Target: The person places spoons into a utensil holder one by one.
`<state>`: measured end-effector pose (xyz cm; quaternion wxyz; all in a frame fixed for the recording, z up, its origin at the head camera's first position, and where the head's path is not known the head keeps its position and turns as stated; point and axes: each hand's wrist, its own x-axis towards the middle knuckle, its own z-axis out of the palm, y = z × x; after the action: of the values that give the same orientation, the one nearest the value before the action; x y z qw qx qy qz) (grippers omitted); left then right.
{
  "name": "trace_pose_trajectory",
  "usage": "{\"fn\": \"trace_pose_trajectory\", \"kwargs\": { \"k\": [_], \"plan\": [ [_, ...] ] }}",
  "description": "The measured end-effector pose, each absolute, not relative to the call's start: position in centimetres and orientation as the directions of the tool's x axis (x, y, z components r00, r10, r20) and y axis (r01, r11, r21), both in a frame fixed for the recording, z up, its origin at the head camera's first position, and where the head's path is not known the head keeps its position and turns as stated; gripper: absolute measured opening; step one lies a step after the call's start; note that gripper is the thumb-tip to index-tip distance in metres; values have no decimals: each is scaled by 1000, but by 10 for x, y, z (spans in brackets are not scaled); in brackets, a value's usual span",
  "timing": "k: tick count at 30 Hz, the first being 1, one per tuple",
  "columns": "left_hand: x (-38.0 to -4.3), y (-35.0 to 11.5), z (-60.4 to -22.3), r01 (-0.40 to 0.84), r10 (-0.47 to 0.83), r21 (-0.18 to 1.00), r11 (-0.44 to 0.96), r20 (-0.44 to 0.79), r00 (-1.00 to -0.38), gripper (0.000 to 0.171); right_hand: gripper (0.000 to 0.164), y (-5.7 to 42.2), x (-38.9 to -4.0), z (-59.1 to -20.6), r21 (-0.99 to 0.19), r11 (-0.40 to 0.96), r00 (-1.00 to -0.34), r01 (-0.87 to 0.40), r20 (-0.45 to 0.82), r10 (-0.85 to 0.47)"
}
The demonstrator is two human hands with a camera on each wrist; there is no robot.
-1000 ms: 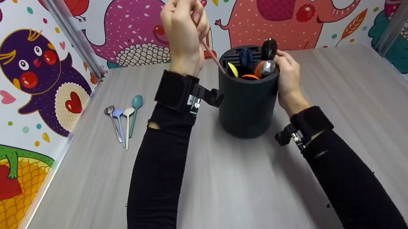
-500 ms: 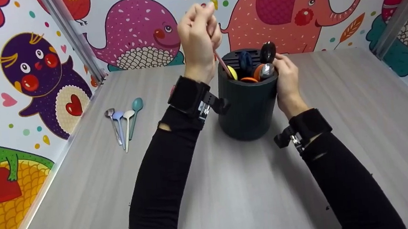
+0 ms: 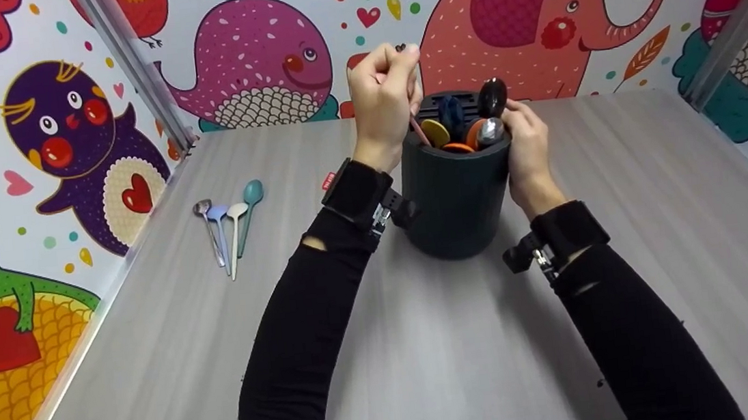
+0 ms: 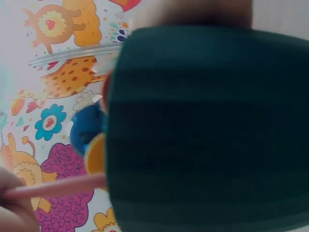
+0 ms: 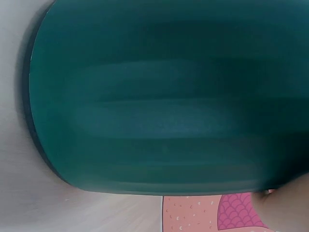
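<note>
A dark green utensil holder stands upright on the table, its round wall filling much of both wrist views. My left hand, raised at its left rim, pinches a thin pink handle that slants down into the holder; its lower end is hidden inside. My right hand grips the holder's right side near the top. Out of the opening stick a black spoon, a metal spoon, a yellow utensil head, orange pieces and a dark blue piece.
Left on the table lie a metal ladle-like spoon, a lilac spoon, a cream spoon and a teal spoon. Printed wall panels enclose the table at the back and sides.
My left hand has moved down and right toward the holder, and the pink handle has sunk deeper into it. The yellow head has turned to show its face. My right hand stays at the holder.
</note>
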<state>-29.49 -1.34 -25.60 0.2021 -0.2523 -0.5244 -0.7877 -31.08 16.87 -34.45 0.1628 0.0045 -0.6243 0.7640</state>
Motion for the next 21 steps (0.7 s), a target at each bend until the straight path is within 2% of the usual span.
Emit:
{"fn": "trace_pose_trajectory", "kwargs": {
  "k": [13,21],
  "plan": [
    [-303,-15,-276,574,-20,791,-212,584,-812,38,37,170,-310,-345,-957,-147,-948,-250,211,239],
    [-309,-13,-282,630,-26,772,-84,631,-776,43,39,169,-310,-344,-960,-148,-951,-237,199,236]
  ]
}}
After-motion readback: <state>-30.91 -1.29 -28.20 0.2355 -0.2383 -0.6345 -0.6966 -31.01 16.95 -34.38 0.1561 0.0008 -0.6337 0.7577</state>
